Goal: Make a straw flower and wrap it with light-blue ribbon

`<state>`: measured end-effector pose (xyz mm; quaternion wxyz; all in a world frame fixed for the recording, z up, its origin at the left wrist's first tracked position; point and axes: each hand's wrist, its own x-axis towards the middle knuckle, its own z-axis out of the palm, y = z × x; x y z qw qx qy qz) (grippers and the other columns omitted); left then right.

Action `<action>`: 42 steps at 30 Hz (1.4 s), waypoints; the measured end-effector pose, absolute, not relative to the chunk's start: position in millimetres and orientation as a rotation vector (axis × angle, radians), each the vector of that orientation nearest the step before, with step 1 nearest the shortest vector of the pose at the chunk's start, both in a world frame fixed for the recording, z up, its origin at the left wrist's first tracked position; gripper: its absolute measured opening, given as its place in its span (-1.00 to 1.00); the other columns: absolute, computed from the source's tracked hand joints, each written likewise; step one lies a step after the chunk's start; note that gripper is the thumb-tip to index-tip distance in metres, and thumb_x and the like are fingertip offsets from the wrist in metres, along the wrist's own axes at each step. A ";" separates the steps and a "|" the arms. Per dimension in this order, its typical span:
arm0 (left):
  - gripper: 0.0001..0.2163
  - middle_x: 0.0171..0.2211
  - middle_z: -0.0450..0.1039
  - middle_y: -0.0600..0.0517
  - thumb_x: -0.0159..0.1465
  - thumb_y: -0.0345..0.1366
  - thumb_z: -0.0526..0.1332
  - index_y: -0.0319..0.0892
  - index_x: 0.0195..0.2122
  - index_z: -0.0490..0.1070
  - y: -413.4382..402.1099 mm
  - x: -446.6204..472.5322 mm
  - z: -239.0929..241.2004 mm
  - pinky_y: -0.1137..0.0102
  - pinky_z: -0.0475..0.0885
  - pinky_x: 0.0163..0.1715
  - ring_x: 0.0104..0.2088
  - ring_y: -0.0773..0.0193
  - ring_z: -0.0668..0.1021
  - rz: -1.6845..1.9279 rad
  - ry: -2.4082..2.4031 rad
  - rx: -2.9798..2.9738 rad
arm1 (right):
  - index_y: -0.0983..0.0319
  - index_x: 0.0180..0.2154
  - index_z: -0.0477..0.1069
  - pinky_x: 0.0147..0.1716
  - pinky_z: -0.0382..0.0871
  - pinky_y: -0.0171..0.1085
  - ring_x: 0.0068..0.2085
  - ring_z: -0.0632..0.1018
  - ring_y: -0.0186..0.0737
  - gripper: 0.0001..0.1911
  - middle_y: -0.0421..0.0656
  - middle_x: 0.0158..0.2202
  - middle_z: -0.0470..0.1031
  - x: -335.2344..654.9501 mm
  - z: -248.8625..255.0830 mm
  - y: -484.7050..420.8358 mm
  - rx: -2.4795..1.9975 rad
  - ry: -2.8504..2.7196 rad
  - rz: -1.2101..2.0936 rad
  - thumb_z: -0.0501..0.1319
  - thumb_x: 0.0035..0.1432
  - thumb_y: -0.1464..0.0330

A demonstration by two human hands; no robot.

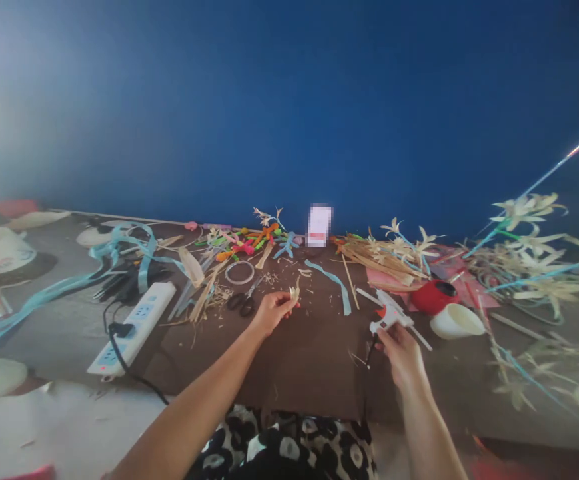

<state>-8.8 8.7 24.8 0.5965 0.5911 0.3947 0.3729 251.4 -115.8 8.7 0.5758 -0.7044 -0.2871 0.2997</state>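
Observation:
My left hand [273, 313] is over the middle of the dark table, thumb and fingers pinched on a small pale dried-husk flower [294, 293]. On the right, my right hand [400, 347] is closed around the handle end of a white glue gun [389, 315] with an orange trigger. The gun's nozzle points away and to the left, and a glue stick sticks out behind it. Black-handled scissors [243, 303] lie left of my left hand, close to a wire ring [240, 272]. A light-blue ribbon strip [336, 283] lies beyond and between my hands.
A white power strip [134, 330] with a plugged-in cord lies at left, near long blue ribbons [44, 303]. Dried husk strips [374, 260], a red cup [433, 297] and a white cup [456, 322] stand or lie at right. Husk flowers on blue stems [524, 212] stick out farther right.

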 end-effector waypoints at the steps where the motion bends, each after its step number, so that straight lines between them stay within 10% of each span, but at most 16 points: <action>1: -0.69 -0.66 0.27 0.10 0.02 -0.09 0.19 -0.29 -0.46 0.45 8.1 -8.8 25.4 0.55 0.19 -0.62 -0.64 0.47 0.29 0.865 0.922 1.362 | 0.23 -0.31 0.38 -0.54 0.34 -0.29 -0.45 0.45 -0.24 -0.62 -0.19 -0.45 0.43 255.0 10.1 -119.9 -1.716 -0.739 0.677 0.23 -0.22 0.17; 8: -0.70 -0.65 0.30 0.09 0.01 -0.10 0.20 -0.29 -0.47 0.45 3.3 -6.5 28.7 0.54 0.20 -0.62 -0.65 0.47 0.29 0.874 0.929 1.323 | 0.15 -0.33 0.44 -0.40 0.26 -0.13 -0.41 0.44 -0.08 -0.71 -0.07 -0.41 0.47 234.2 41.3 -124.3 -2.106 -1.253 0.122 0.16 -0.12 0.17; 19: -0.74 -0.62 0.36 0.09 0.04 -0.15 0.19 -0.28 -0.42 0.47 2.4 -10.5 24.0 0.54 0.22 -0.59 -0.63 0.45 0.33 0.854 0.862 1.398 | 0.27 -0.37 0.44 -0.66 0.22 -0.39 -0.56 0.38 -0.34 -0.67 -0.18 -0.51 0.45 124.7 17.5 -39.1 -1.257 -0.819 1.239 0.24 -0.16 0.16; 42: -0.75 -0.54 0.45 0.02 0.06 -0.20 0.18 -0.29 -0.35 0.49 0.9 -13.8 22.8 0.49 0.32 -0.45 -0.51 0.34 0.43 0.765 0.810 1.543 | 0.23 -0.40 0.34 -0.71 0.14 -0.45 -0.62 0.26 -0.48 -0.76 -0.30 -0.53 0.28 130.4 8.3 -40.2 -1.110 -0.890 1.281 0.27 -0.15 0.25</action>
